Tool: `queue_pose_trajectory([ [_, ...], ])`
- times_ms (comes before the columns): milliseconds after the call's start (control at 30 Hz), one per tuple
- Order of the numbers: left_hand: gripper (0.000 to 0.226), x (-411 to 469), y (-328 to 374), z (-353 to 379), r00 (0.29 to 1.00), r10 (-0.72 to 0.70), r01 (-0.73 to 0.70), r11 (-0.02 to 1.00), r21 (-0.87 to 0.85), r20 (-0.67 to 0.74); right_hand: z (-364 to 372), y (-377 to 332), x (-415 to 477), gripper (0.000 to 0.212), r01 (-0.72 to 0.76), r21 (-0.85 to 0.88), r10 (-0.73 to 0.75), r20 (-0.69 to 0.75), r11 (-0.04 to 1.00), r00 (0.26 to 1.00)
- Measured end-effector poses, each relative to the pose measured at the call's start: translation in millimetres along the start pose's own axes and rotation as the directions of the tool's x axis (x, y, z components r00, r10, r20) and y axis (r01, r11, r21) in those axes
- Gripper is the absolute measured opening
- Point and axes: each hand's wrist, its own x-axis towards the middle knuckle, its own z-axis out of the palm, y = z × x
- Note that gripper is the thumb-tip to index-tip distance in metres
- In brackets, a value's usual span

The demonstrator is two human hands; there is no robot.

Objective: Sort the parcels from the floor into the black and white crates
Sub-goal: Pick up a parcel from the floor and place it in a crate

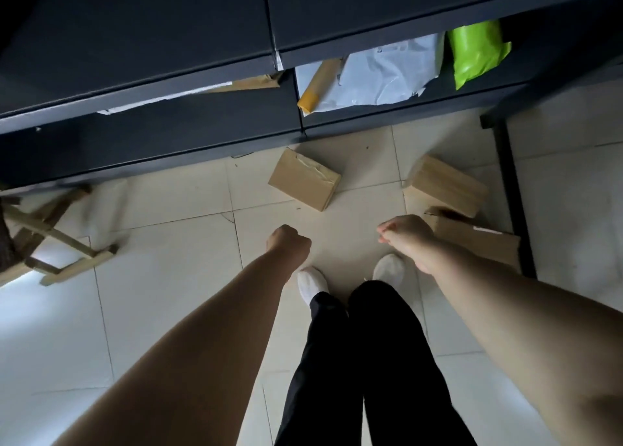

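Cardboard box (304, 180) flat, long axis diagonal

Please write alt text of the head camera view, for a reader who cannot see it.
A person stands on a tiled floor, both empty hands lowered: left hand fisted, right hand loosely curled. Three cardboard boxes lie ahead, the nearest centre. Dark crates above hold mailer bags, one green.

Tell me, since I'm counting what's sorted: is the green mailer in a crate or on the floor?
In a crate. The green mailer stands inside the right-hand black crate, beside a white poly bag.
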Motion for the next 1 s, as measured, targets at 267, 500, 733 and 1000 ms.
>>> queue_pose_trajectory([
  [267,0.036,158,-6,38,0.997,-0.067,0.066,0.997,-0.031,-0.023,58,-7,150,0.025,0.107,-0.114,-0.105,0.024,0.988,0.994],
  [500,0.058,267,5,78,0.993,-0.042,0.019,0.98,-0.2,-0.111,99,-12,265,0.026,0.139,-0.297,-0.155,-0.033,0.945,0.987],
  [733,0.066,312,10,94,0.974,0.029,-0.096,0.951,-0.294,-0.226,123,-18,324,0.032,0.235,-0.164,-0.24,-0.007,0.958,0.971],
  [1000,0.128,306,-4,98,0.986,-0.149,0.168,0.838,-0.519,0.079,149,25,279,0.026,0.182,0.033,-0.183,0.034,0.983,0.983],
])
